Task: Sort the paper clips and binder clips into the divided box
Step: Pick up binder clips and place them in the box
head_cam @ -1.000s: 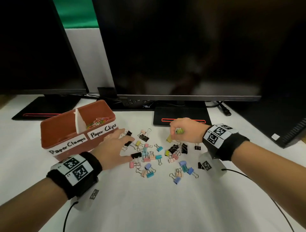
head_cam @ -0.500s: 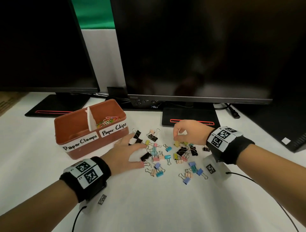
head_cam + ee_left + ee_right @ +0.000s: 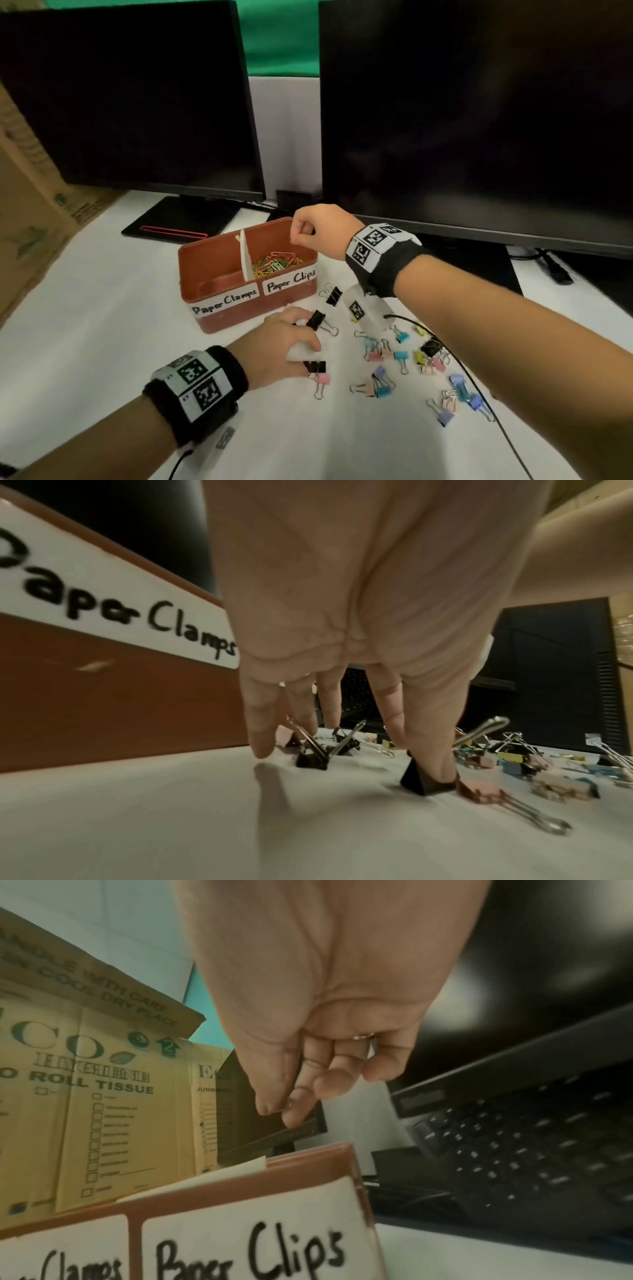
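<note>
A brown divided box (image 3: 212,245) carries the labels "Paper Clamps" on the left and "Paper Clips" on the right. Coloured paper clips (image 3: 274,263) lie in its right compartment. My right hand (image 3: 295,238) hovers over that compartment's far corner, thumb and forefinger (image 3: 270,1104) pinched on something thin that hardly shows, seemingly a paper clip. My left hand (image 3: 303,342) rests on the table in front of the box, fingers spread and pointing down. Its thumb touches a black binder clip (image 3: 421,783), and another black one (image 3: 311,758) lies under the fingers. Several coloured binder clips (image 3: 394,356) are scattered to the right.
Two dark monitors (image 3: 479,120) on black stands (image 3: 178,219) rise behind the box. A printed cardboard carton (image 3: 30,205) stands at the left edge. A black keyboard (image 3: 514,1150) lies right of the box. A thin black cable (image 3: 472,377) runs across the clips.
My right hand has lifted from the clip pile and moved left, to above the box's Paper Clips side. The left hand stays among the clips by the box.
</note>
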Tool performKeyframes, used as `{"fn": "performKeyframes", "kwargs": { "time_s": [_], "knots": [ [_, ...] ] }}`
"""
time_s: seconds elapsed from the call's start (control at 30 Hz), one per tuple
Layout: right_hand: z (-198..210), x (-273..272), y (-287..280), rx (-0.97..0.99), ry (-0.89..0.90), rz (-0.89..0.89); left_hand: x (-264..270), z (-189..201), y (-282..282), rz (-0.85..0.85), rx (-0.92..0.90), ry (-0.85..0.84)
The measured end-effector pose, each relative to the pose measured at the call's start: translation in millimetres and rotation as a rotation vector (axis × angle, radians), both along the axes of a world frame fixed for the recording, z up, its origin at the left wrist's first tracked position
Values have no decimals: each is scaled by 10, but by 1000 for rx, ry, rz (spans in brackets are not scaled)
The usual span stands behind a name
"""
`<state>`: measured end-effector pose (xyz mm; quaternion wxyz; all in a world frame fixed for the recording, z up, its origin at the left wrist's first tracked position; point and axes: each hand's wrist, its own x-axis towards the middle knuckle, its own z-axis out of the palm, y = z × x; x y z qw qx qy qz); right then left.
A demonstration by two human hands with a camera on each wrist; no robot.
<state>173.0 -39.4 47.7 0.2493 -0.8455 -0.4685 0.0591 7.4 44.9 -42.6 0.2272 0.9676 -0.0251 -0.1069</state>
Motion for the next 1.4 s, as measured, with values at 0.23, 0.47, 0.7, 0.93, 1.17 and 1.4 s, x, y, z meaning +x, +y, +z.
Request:
{"fn": "performKeyframes", "kwargs": {
  "time_s": [0.23, 0.47, 0.7, 0.93, 1.17, 1.4],
  "knots": [
    [-131, -21, -44, 69, -15, -57, -125, 111, 162, 74, 0, -123],
    [-484, -36, -538, -366, 61, 11, -61, 86, 149, 132, 104, -11],
    [-680, -216, -340, -556, 115, 99, 142, 4, 93, 121, 201, 41],
    [-718, -273, -363, -476, 131, 146, 130, 22, 227, 191, 65, 28],
    [-715, -295, -460, -408, 162, 163, 108, 19, 216, 242, 89, 122],
    [-622, -290, -575, -312, 163, 127, 54, 71, 142, 307, 98, 97]
  ]
}}
